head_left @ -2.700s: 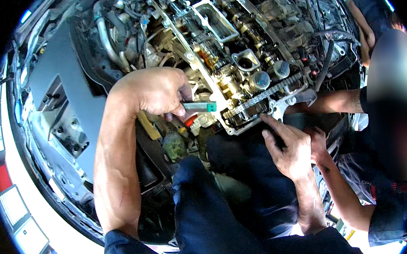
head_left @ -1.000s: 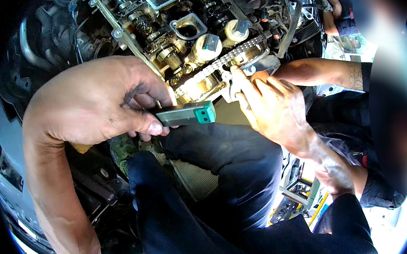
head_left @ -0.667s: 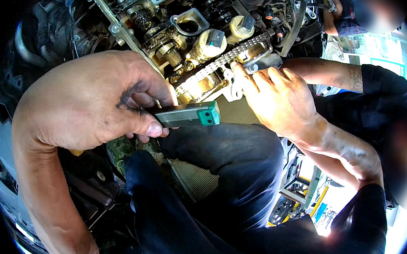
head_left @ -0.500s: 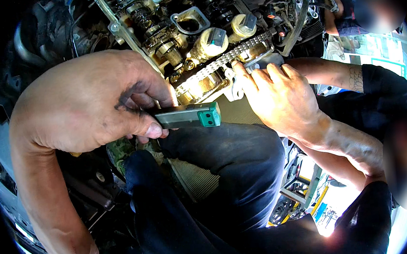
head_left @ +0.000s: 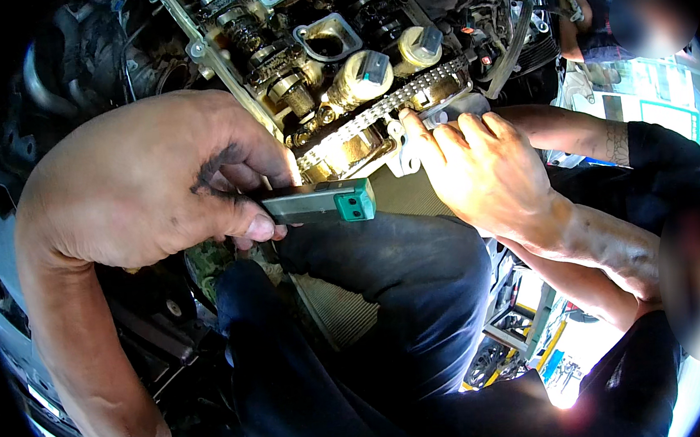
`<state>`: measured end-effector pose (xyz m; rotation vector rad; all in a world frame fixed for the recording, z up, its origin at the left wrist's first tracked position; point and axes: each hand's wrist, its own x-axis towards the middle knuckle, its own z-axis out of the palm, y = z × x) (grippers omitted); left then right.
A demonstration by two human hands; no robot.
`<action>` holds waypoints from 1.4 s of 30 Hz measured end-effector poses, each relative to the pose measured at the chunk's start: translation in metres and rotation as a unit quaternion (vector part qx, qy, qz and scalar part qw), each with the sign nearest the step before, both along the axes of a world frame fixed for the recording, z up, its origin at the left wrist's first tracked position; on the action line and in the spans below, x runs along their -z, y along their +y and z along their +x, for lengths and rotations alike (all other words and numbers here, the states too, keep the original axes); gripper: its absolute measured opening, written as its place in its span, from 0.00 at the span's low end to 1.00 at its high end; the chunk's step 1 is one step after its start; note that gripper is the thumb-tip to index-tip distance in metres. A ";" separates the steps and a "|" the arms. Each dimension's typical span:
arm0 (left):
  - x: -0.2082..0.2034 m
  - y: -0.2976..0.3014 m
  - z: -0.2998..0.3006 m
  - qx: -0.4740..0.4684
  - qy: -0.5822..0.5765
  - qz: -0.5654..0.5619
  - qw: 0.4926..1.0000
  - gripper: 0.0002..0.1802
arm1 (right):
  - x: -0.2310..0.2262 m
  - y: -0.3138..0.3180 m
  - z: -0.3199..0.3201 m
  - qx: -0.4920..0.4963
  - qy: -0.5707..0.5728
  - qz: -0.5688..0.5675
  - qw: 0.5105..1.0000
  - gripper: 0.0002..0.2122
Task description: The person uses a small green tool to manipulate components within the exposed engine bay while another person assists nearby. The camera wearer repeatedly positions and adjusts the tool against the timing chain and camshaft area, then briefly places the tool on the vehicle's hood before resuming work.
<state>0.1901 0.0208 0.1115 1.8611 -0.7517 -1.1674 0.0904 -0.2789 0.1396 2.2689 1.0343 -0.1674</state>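
My left hand (head_left: 154,180) comes in from the left with its wrist bent, thumb and fingers closed round a slim grey work light (head_left: 316,203) with a green end. Brightness falls on the engine and on my right hand beyond it. My right hand (head_left: 486,167) has its back up and its fingers curled over the engine's near edge. Its thumb side touches a pale metal part (head_left: 402,150); what lies under the fingers is hidden. Just beyond runs a shiny timing chain (head_left: 383,111). Oily camshafts (head_left: 291,92) show in the uncovered cylinder head.
Two pale round caps (head_left: 362,78) stand up behind the chain. A ribbed radiator (head_left: 337,310) lies below, beside dark-trousered legs (head_left: 388,289). A co-worker's tattooed arm (head_left: 573,129) reaches in from the right. A hose (head_left: 516,33) curves at the upper right.
My left hand and the work light have shifted slightly left. My right hand stays almost in place at the engine's edge.
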 end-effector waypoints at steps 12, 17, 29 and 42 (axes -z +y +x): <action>-0.001 -0.004 0.001 0.043 -0.035 0.028 0.998 0.21 | 0.002 0.006 0.002 -0.029 -0.017 -0.065 0.997 0.21; 0.000 -0.002 0.002 0.041 -0.030 0.008 0.999 0.20 | 0.000 0.011 0.002 -0.011 0.002 -0.076 0.997 0.23; -0.004 -0.005 -0.002 0.009 0.036 0.051 0.998 0.20 | 0.000 0.000 -0.014 -0.010 0.012 0.001 1.000 0.23; 0.007 -0.001 -0.011 -0.021 -0.054 0.007 0.998 0.21 | -0.006 -0.018 -0.009 0.002 0.038 0.026 0.999 0.16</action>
